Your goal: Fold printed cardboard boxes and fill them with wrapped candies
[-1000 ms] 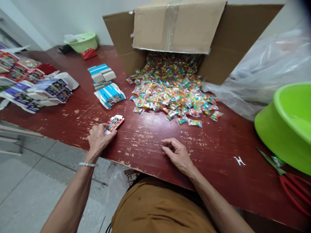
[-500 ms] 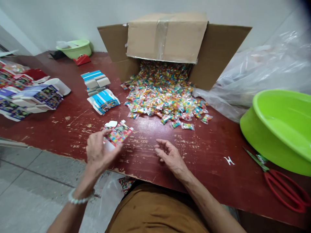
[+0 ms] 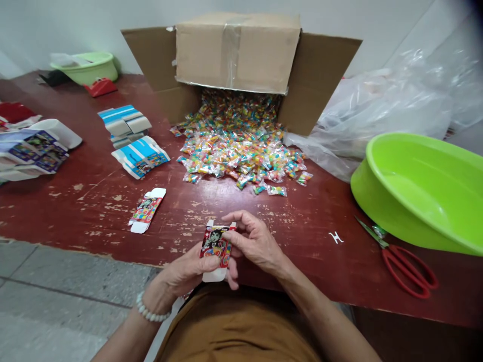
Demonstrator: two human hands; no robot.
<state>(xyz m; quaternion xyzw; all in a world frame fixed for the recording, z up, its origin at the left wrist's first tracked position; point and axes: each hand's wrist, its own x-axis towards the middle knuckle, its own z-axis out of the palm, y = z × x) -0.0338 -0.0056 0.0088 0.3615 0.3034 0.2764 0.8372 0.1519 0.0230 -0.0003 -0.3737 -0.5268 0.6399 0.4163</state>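
My left hand [image 3: 186,274], with a white beaded bracelet on the wrist, holds the lower part of a flat printed card box blank [image 3: 217,246] in red and multicoloured print. My right hand [image 3: 256,241] pinches the blank's upper part from the right, its fingers lying across the front. A second, similar blank [image 3: 145,211] lies flat on the worn red table [image 3: 94,211], left of my hands and not touching them. Ahead of my hands spreads a heap of small clear bags of colourful sweets [image 3: 236,151].
The heap spills from an open cardboard carton [image 3: 234,53]. Blue-and-white box blanks [image 3: 139,157] and stacks of printed boxes [image 3: 33,148] lie left. A green basin [image 3: 418,191], red-handled scissors [image 3: 403,271] and clear plastic sheeting [image 3: 377,110] lie right. The table's front edge runs before me.
My left hand has lifted a blank off the table, and my right hand has joined it, both now in front of my body. A second blank lies on the table. The view has turned right.
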